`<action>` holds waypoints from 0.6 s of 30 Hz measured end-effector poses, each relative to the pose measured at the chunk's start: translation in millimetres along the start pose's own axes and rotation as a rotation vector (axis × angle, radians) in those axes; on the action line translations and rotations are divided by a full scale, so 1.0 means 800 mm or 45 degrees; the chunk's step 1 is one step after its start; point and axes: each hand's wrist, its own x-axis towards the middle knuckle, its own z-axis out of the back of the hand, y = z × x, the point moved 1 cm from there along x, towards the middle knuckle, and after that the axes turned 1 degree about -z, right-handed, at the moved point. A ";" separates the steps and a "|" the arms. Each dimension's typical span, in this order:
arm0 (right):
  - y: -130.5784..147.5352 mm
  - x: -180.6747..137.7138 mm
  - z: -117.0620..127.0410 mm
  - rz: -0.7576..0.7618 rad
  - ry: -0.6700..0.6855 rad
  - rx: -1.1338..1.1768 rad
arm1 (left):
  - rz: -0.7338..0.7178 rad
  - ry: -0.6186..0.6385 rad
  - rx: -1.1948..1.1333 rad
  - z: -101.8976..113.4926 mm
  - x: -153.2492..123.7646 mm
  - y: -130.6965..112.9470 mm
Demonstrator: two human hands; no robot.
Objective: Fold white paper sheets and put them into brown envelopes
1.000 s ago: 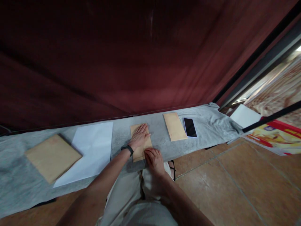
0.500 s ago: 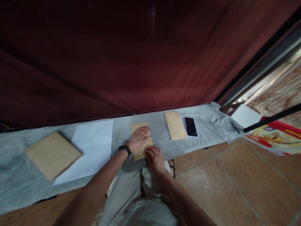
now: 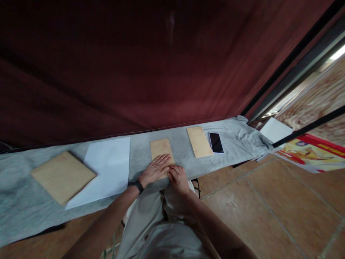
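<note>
A small brown envelope [image 3: 161, 149] lies on the grey cloth [image 3: 140, 151] in front of me. My left hand [image 3: 155, 169] rests flat on the envelope's near half, fingers stretched out and together; a black band sits on its wrist. My right hand [image 3: 178, 177] is at the envelope's near right corner with its fingers bent down onto the edge. Whether they pinch the paper I cannot make out.
A second brown envelope [image 3: 199, 141] and a dark phone [image 3: 216, 142] lie to the right. A white sheet [image 3: 107, 165] and a larger brown envelope stack [image 3: 62, 176] lie to the left. A dark red curtain [image 3: 134, 64] hangs behind; tiled floor [image 3: 269, 208] lies right.
My left hand slid along the envelope toward me, from its far half to its near half. My right hand stayed at the near edge. The view shifted slightly.
</note>
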 end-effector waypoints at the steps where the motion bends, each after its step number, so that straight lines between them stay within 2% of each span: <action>1: 0.000 0.000 0.000 0.001 -0.006 -0.008 | 0.001 0.019 0.012 -0.001 -0.007 -0.002; 9: 0.001 0.001 0.001 -0.042 0.027 -0.004 | -0.036 -0.061 0.058 -0.017 -0.072 -0.028; 13: 0.001 0.002 0.004 -0.047 0.020 -0.026 | -0.040 -0.085 0.202 -0.026 -0.096 -0.038; 18: 0.010 -0.006 0.000 0.023 0.001 -0.085 | -0.103 -0.116 0.509 -0.033 -0.106 -0.038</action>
